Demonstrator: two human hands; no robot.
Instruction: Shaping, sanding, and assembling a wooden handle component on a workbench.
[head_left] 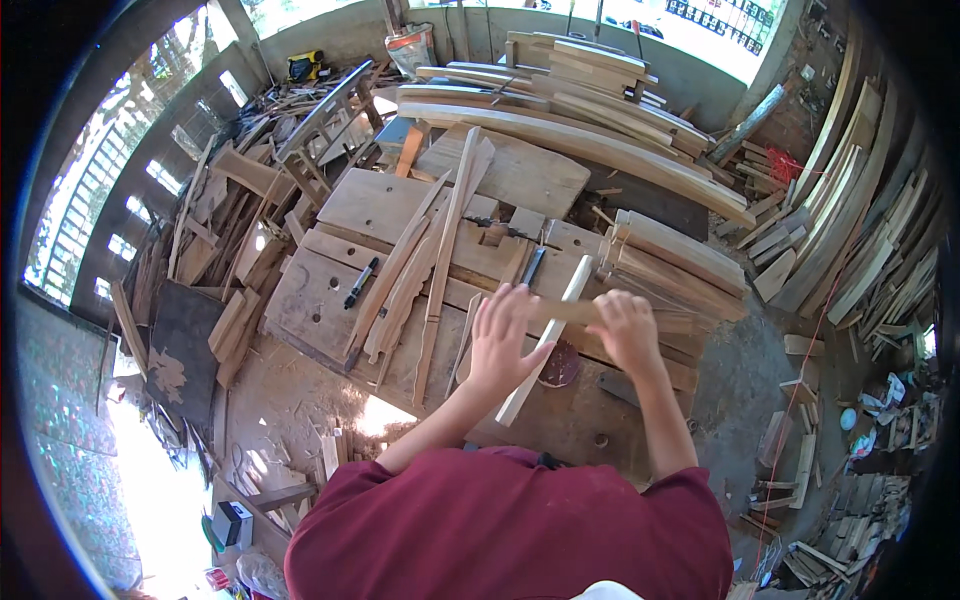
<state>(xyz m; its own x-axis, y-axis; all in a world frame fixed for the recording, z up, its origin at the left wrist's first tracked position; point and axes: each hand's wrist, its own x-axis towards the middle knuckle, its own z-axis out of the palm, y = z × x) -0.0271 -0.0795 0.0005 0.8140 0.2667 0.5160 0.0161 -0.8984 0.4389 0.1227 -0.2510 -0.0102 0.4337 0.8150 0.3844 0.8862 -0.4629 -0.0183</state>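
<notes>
A short, flat brown piece of wood (565, 311), slightly blurred, spans the gap between my two hands. My left hand (505, 335) closes over its left end, with the thumb stretched toward a pale wooden strip (530, 375). Around the right end, the fingers of my right hand (627, 330) are curled. The pale strip runs slantwise beneath the short piece; whether the two touch, I cannot tell. Close below my right hand is a round dark-red object (559, 364), partly covered by the strip. A blue-and-dark chisel-like tool (533, 267) lies just beyond my hands.
The worn wooden workbench (330, 300) carries long shaped strips (445, 260) and a black marker (361, 283) left of my hands. Stacked boards (680, 260) lie to the right. Long planks (570, 130) fill the far side, and scrap wood (250, 180) is heaped at left.
</notes>
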